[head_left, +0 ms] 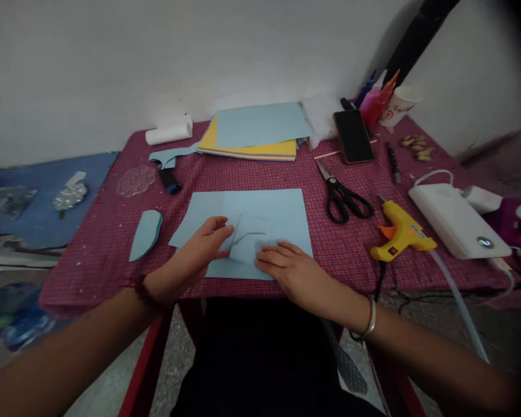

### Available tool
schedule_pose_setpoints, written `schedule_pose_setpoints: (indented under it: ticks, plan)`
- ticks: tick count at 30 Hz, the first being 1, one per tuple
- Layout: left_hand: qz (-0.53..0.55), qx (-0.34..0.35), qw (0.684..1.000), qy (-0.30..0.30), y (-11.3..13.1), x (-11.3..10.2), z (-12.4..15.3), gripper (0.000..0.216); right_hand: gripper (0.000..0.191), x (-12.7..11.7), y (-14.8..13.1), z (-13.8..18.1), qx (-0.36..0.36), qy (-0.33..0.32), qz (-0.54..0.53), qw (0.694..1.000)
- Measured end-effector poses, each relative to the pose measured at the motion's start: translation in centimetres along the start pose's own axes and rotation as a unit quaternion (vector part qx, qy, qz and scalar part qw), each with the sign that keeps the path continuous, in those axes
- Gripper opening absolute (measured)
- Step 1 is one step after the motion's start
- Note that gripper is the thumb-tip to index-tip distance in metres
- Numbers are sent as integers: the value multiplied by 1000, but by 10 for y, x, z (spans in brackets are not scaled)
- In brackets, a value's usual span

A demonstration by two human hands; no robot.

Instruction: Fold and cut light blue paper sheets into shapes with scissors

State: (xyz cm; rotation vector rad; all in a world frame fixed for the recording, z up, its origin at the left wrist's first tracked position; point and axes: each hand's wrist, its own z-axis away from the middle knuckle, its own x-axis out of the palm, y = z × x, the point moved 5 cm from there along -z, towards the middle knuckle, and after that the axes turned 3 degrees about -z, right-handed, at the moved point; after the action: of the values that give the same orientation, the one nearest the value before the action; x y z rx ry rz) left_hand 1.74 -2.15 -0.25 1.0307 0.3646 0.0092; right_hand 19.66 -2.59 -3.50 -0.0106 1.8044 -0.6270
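The light blue sheet (282,205) lies flat on the table's near middle, with a smaller outlined shape (248,249) on its centre, crossed by a dark curved line; whether that shape is a separate piece, I cannot tell. The left hand (201,246) is at the shape's left side, its digits curved and spread apart, with nothing visible between them. The right hand (292,269) lies over the sheet's near right part, fingers extended close together, gripping nothing visible; its fingertips are slightly blurred beside the shape.

Left of the sheet rests a rounded blue cutout (146,234). To the right are black-handled scissors (341,197), tips pointing far left, then a yellow glue gun (402,231) and a white power bank (458,220). Beyond the sheet, a stack of yellow and blue paper (260,127) sits near the wall, with a white roll (169,132) to its left and a phone (353,136) to its right. Red checked cloth (252,174) covers the table.
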Motion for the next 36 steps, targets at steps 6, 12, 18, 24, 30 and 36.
schedule_pose_setpoints:
  ticks: [6,12,18,24,30,36]
  plan:
    - [115,-47,992,-8,-15,-1,-6,34,42,4,2,1,7,13,-8,1000]
    - [21,-98,974,-203,-15,23,-12,33,42,6,2,1,9,16,-26,1000]
    - [-47,-53,981,-178,-1,35,-13,11,35,-12,10,7,51,113,-159,979]
    - [51,-48,985,-160,-11,31,-6,21,16,-22,22,18,224,157,-344,898]
    - [135,-95,977,-132,-27,27,10,30,20,-19,0,-3,204,32,-354,912]
    - [124,-91,982,-106,-30,23,23,34,20,-16,-9,-10,177,-23,-271,946]
